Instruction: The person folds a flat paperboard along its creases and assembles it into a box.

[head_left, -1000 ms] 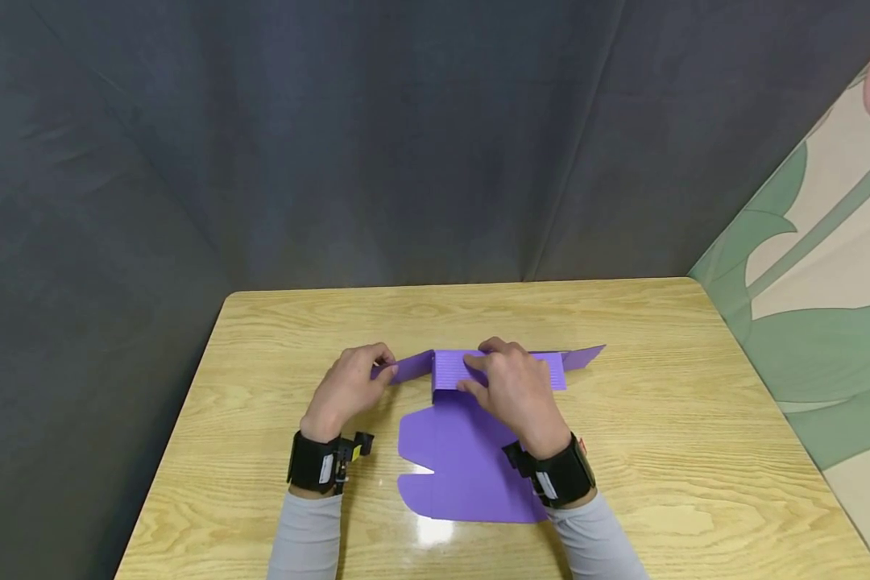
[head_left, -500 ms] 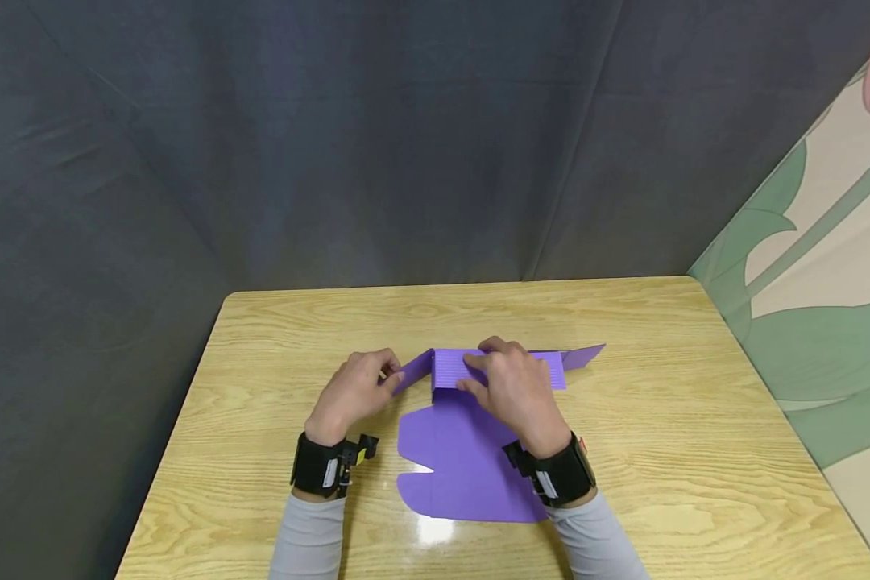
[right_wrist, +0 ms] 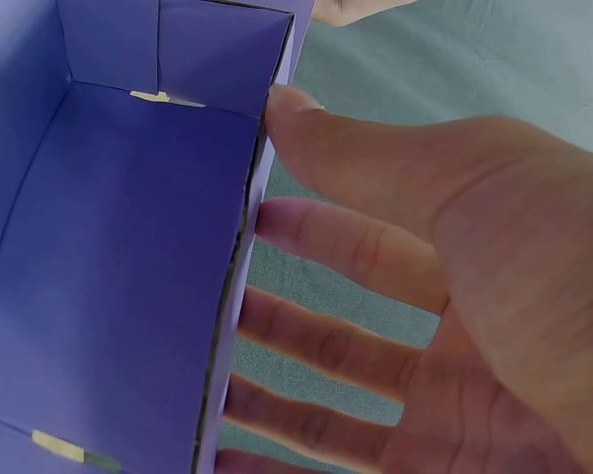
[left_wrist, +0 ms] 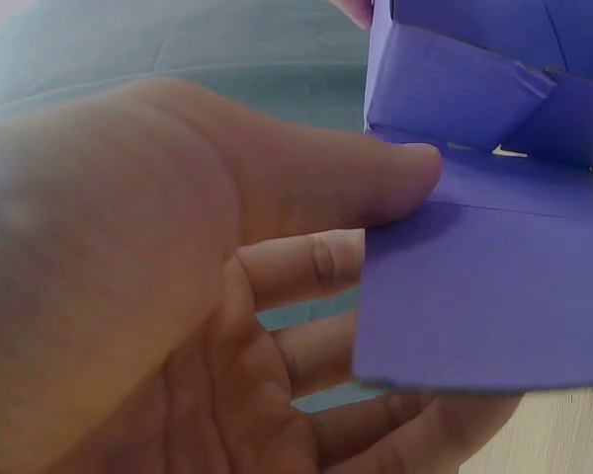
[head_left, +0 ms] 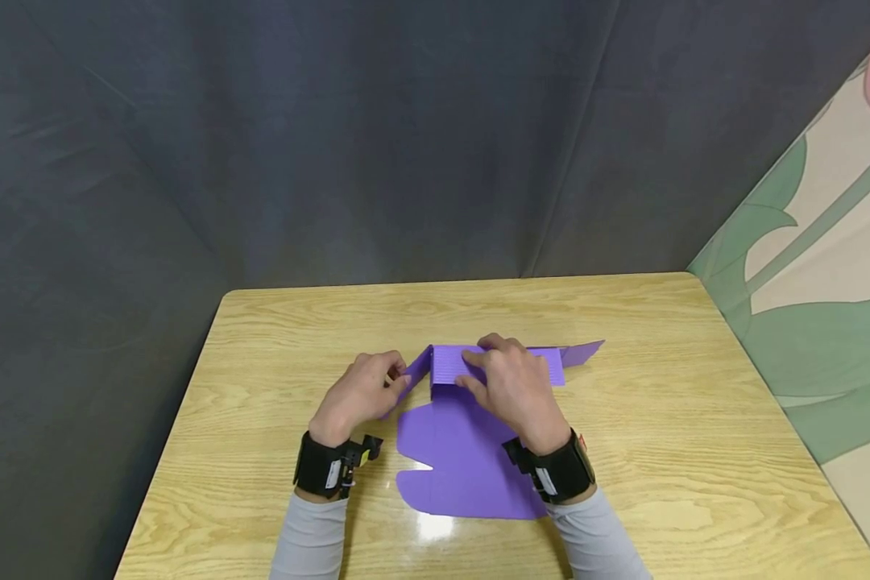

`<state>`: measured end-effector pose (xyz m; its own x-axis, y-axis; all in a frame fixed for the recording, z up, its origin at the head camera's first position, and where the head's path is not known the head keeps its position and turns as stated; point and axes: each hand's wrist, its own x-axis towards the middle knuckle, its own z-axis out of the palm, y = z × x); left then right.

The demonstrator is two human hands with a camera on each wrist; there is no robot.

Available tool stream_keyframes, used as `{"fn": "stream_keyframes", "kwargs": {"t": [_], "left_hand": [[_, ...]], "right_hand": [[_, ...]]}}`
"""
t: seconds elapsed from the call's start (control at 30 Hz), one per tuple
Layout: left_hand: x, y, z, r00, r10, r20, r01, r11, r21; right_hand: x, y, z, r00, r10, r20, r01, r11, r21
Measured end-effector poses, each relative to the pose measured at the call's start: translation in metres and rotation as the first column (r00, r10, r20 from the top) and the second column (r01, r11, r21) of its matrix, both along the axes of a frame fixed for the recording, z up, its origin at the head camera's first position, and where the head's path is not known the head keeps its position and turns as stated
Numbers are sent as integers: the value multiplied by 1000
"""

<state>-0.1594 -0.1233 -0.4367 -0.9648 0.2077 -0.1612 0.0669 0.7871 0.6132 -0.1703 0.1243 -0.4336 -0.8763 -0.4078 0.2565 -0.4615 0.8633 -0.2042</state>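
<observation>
A purple cardboard box (head_left: 467, 475), partly folded, lies on the table with a notched flat panel toward the person. Its far part stands up as a ridged wall (head_left: 449, 365). My left hand (head_left: 358, 396) pinches the left side flap (left_wrist: 484, 296), thumb on the near face and fingers behind. My right hand (head_left: 516, 391) grips the raised wall. In the right wrist view the thumb of that hand (right_wrist: 494, 227) lies at the wall's edge and the fingers spread along its outer side. A second flap (head_left: 582, 354) sticks out at the right.
The wooden table (head_left: 696, 451) bears the box near its middle. A dark curtain (head_left: 420, 145) hangs behind the far edge. A patterned cloth (head_left: 826, 322) with leaf shapes runs along the right side.
My left hand has moved slightly right and nearer, swinging the left flap inward toward the person. The right hand keeps its grip on the wall in the same place.
</observation>
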Motion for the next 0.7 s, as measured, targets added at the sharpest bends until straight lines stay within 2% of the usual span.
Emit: {"fn": "stream_keyframes", "kwargs": {"t": [0.33,0.7], "left_hand": [[2,6,2,1000,-31,-4,31,999,36],[3,9,5,998,-29,-53,28,999,-15]], "right_hand": [[0,0,0,1000,1,-13,-1,1000,-5],[0,1,1,1000,-4,2,4,1000,7]]}}
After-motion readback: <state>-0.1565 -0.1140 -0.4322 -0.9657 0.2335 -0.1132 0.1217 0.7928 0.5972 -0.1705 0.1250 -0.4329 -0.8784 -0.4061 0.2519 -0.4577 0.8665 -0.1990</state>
